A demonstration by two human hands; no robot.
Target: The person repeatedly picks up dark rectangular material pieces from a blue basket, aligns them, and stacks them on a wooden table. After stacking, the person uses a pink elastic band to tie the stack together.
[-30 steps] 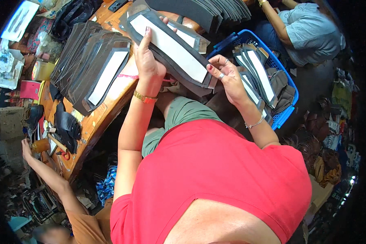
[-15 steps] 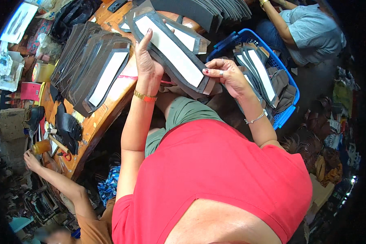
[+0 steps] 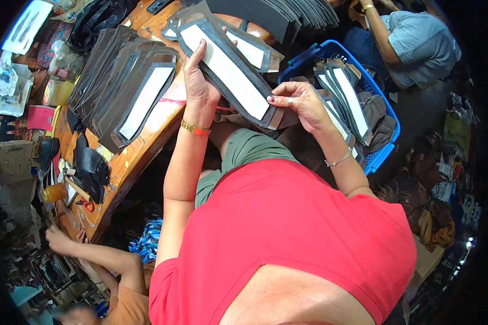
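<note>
A long dark grey curved panel with a white strip down its middle (image 3: 230, 73) is held slantwise over my lap. My left hand (image 3: 201, 81) grips it from the left, thumb along the edge and the other fingers behind it. At its lower right end my right hand (image 3: 301, 105) pinches the edge between thumb and fingers. Just beyond, a similar white-stripped panel (image 3: 250, 53) lies at the table's edge, partly covered by the held one. A fanned stack of dark panels (image 3: 119, 86) rests on the table to the left, its top piece showing a white strip.
On my right stands a blue basket (image 3: 394, 130) with more panels in it. Dark sheets (image 3: 276, 16) are piled at the far side of the wooden table (image 3: 138, 157). A hammer (image 3: 77, 186) and a jar (image 3: 55, 193) sit near left. Co-workers sit at lower left and far right.
My right hand has shifted slightly left along the panel's end; the panel stays in both hands. The lower-left co-worker's hand has moved away from the jar, toward me.
</note>
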